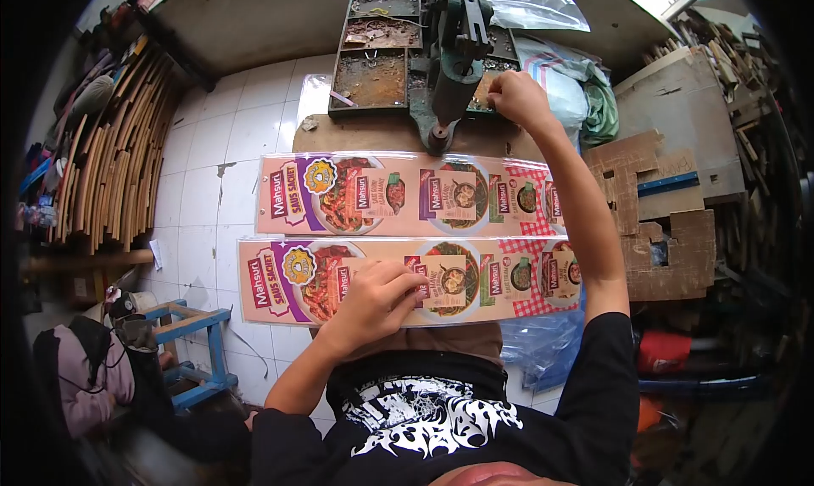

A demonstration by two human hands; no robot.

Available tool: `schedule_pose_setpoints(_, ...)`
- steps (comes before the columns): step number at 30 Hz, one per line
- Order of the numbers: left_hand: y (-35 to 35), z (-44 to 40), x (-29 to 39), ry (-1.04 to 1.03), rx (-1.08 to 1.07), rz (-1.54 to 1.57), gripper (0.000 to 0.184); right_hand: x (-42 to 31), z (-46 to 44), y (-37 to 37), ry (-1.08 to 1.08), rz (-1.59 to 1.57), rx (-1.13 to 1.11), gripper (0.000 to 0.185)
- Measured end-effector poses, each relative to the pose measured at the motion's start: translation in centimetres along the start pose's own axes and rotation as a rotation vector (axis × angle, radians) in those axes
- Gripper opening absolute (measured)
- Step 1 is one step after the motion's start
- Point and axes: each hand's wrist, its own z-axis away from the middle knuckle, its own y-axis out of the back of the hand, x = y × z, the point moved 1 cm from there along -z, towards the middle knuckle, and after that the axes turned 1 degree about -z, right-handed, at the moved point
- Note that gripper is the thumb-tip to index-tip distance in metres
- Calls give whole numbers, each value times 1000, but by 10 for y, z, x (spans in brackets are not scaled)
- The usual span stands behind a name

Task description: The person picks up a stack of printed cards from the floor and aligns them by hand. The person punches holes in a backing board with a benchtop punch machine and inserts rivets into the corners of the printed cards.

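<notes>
Two long printed plastic-covered strips lie side by side, the far strip [398, 199] near the press and the near strip [458, 304] close to my body. Over the near strip rests my left hand [377, 298], its fingers curled with thumb and fingertips together; anything between them is too small to make out. My right hand [519, 98] reaches across the strips to a compartment right of the green hand press [458, 83]. Its fingers are pinched at the compartment's edge, and what they hold, if anything, is hidden. The press's round base tip [438, 138] stands just beyond the far strip.
A compartmented metal tray [370, 77] with small bits surrounds the press. Plastic bags [547, 83] lie to its right. Stacked boards [119, 147] lean at the left, above a blue wooden stool [191, 325]. Cut brown boards [670, 257] stand at the right. A person sits at lower left.
</notes>
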Motion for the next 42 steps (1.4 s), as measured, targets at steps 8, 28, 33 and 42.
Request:
schedule_pose_setpoints(8,0,3,-3,8,-25,6,25,-9,3,-3,176,248,10,20)
schedule_pose_setpoints(28,0,5,-2,39,-20,37,23,-7,37,12,-214,-1307,-373,21)
schedule_pose_setpoints(33,-1,6,-3,14,18,38,23,-18,50,12,-200,-1524,-472,15)
schedule_pose_setpoints(42,-3,7,-6,8,47,55,23,-43,72,2,-110,-1334,-449,15)
